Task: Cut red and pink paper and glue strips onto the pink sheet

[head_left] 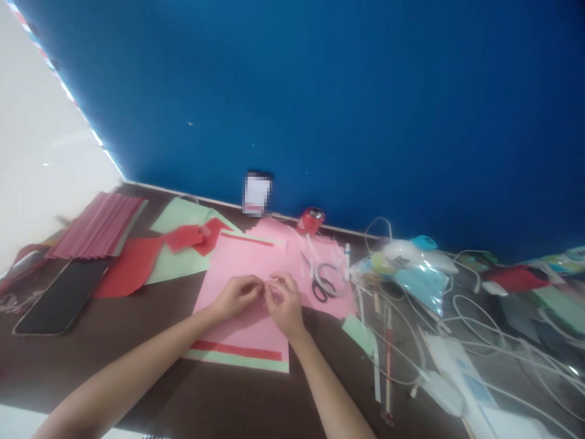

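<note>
Over the middle of a pink sheet of paper point(244, 259), my left hand point(238, 297) and my right hand point(286, 306) meet at their fingertips. Both are pinched closed; whatever small thing lies between the fingers is too blurred to make out. The sheet has a red strip point(237, 352) and a pale green strip point(247, 364) along its near edge. A similar red strip point(247, 238) runs along the far edge. To the right of my right hand, dark-handled scissors point(320, 290) lie on more pink paper point(340, 308) beside a pale ring point(329, 268).
At left are a pleated pink paper point(98, 225), a dark phone point(61, 297), red paper point(130, 268) and green paper point(183, 265). A red round object point(309, 221) stands by the blue wall point(320, 110). White cables point(479, 329) and a plastic packet point(425, 283) crowd the right.
</note>
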`<state>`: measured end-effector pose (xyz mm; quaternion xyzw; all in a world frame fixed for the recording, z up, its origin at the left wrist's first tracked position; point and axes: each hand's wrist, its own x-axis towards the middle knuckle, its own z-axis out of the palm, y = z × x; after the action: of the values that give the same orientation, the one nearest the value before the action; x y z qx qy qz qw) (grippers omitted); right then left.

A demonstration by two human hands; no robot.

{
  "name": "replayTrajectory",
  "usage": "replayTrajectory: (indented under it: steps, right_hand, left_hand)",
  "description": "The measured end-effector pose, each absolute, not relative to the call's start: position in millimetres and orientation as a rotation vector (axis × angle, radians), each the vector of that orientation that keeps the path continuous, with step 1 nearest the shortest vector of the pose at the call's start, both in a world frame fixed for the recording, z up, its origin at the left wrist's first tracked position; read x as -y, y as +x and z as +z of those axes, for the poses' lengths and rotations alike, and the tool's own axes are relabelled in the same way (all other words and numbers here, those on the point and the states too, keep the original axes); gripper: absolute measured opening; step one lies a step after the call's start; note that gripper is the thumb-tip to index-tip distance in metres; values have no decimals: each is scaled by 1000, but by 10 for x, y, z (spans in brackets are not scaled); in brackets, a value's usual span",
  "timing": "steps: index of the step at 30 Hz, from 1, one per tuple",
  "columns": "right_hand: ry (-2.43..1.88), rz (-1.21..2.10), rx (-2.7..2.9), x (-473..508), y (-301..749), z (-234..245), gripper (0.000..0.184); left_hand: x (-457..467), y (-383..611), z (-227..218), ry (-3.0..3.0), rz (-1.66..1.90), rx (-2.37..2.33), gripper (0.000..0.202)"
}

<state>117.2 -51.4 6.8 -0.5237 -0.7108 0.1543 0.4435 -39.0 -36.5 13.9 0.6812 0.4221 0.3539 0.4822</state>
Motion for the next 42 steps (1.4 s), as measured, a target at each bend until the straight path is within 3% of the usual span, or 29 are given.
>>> replayTrajectory:
  steps: [30, 37, 42]
  right_hand:
    - [-1292, 732, 1548, 483, 1165, 131, 12]
    - [-1343, 599, 1455, 399, 1278, 89, 14]
    - [-1436, 249, 1446, 260, 1624, 47, 17]
  left_hand:
    - [373, -377, 132, 1706, 857, -1051, 20]
    - [363, -391, 145, 1609, 873, -1094, 20]
    - [355, -411, 185, 1636, 856, -1120, 19]
